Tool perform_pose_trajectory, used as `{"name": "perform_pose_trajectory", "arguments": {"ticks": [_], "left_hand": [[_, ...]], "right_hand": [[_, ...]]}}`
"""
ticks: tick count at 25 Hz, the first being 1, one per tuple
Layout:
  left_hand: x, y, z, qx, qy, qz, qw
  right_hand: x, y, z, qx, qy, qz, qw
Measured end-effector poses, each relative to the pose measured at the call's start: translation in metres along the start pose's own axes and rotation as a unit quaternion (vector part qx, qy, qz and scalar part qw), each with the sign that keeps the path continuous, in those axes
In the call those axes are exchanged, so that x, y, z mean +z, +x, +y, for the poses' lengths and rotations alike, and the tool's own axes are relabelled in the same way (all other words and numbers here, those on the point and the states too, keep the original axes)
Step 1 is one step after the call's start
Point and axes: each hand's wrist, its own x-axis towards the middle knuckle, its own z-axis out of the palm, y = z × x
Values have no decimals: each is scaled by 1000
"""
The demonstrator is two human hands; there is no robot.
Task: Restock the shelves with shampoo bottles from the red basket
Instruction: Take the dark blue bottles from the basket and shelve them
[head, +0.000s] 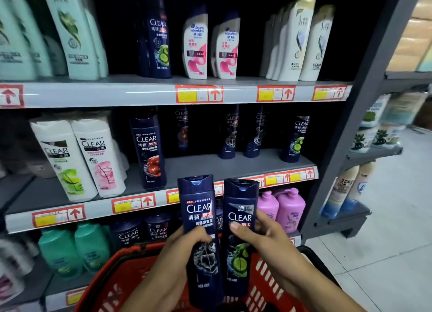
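My left hand (177, 248) grips a dark blue Clear bottle with a black charcoal picture (201, 237), held upright. My right hand (261, 237) grips a second dark blue Clear bottle with a lime picture (239, 237), touching the first. Both are held above the red basket (131, 272) at the bottom. Behind them is the middle shelf (210, 167), where several dark blue Clear bottles stand, one with a red picture at the front (149, 153) and others set far back, including a lime one (295, 139).
White Clear bottles (77, 157) stand at the left of the middle shelf. The top shelf holds green, blue, pink-white and cream bottles. Below are teal bottles (72, 251) and pink jugs (284, 206). A grey shelf upright (350, 124) and an aisle floor lie to the right.
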Motion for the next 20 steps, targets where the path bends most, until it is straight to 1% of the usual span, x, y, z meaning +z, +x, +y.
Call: {"name": "perform_pose_trajectory", "arguments": {"ticks": [1,2,3,4,5,6,8,10,11,13,15,20], "left_hand": [[-4,3,-5,-6,-73,12,997],[-4,10,-16,4,-71,-1,997],[-2,1,-13,13,-81,-33,996],[0,-7,-11,37,-109,-25,993],[-2,-12,-13,52,-159,-24,986],[-7,-17,-13,96,-189,-39,977],[-15,-23,0,160,-164,-67,971],[-19,-9,21,201,-142,-68,967],[-21,-2,32,210,-143,-54,966],[-18,14,51,225,-139,-30,964],[-14,30,67,234,-140,-37,962],[-6,74,95,220,-139,-44,965]], "right_hand": [[-3,0,2,8,2,3,1000],[-6,-1,4,14,4,5,1000],[-11,-1,8,23,6,14,1000],[-16,-1,13,30,4,24,999],[-21,0,19,39,3,31,999],[-27,2,24,46,-6,34,998],[-37,4,27,63,-25,41,997],[-43,4,28,73,-31,41,996],[-46,6,29,74,-33,40,996],[-52,11,27,68,-52,26,996],[-57,19,21,54,-61,17,997],[-68,59,-18,-1,-5,23,1000]]}}
